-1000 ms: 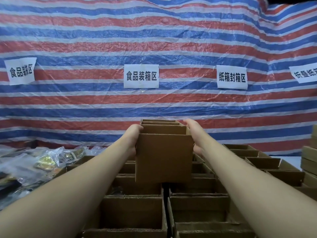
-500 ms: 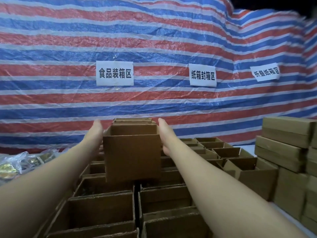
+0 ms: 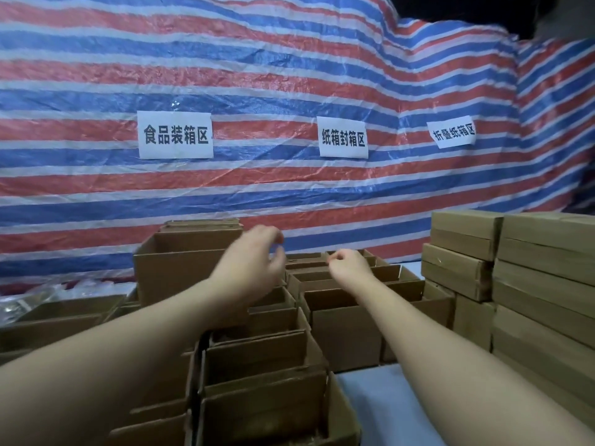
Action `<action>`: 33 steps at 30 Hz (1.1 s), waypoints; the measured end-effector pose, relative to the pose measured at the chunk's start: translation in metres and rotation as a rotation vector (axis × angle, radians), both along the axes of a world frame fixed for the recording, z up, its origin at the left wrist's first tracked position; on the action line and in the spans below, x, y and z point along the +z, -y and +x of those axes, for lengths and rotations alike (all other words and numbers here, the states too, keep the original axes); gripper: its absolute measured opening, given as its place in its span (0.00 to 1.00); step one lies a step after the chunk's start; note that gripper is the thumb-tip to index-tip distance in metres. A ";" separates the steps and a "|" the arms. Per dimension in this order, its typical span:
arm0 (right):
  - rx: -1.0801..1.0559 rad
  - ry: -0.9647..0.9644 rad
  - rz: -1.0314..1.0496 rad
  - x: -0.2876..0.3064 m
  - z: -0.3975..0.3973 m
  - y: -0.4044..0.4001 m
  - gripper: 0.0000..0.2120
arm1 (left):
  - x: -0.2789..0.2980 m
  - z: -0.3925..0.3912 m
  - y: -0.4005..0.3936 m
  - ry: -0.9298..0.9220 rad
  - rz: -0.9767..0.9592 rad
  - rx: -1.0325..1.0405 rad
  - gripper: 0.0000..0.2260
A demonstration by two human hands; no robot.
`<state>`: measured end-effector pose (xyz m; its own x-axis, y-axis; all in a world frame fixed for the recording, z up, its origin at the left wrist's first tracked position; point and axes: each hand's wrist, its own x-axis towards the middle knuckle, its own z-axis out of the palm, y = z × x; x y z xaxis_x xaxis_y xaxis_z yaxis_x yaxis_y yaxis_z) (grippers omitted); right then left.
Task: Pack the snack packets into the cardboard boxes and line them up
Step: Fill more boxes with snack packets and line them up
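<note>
Both hands have let go: left hand and right hand hover loose-fingered, right of the raised box.

Two bare forearms and two bare hands are all that shows of the person. No sleeve, cuff, watch, bracelet or glove is worn on either arm as far as the picture's lower edge. The left hand, just right of the tall open cardboard box, looks soft-edged and blurred, so its fingernails cannot be made out. The right hand, further right of that box, is smaller in the picture and sharper, with short fingers and no ring to be seen. Both forearms are smooth and broaden toward the bottom corners, the left one filling more of the frame
</note>
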<state>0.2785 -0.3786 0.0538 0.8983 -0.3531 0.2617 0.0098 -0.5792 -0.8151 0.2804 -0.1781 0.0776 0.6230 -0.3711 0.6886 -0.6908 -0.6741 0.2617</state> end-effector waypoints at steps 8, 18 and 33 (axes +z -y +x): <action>0.043 -0.305 -0.524 -0.073 0.037 0.093 0.30 | -0.099 0.089 0.134 -0.551 0.416 0.079 0.13; 0.174 -0.349 -0.659 -0.097 0.014 0.112 0.11 | -0.107 0.068 0.145 -0.560 0.580 0.081 0.09; -0.070 -0.194 -0.540 0.032 -0.197 0.097 0.10 | 0.003 -0.175 0.117 -0.398 0.455 -0.173 0.07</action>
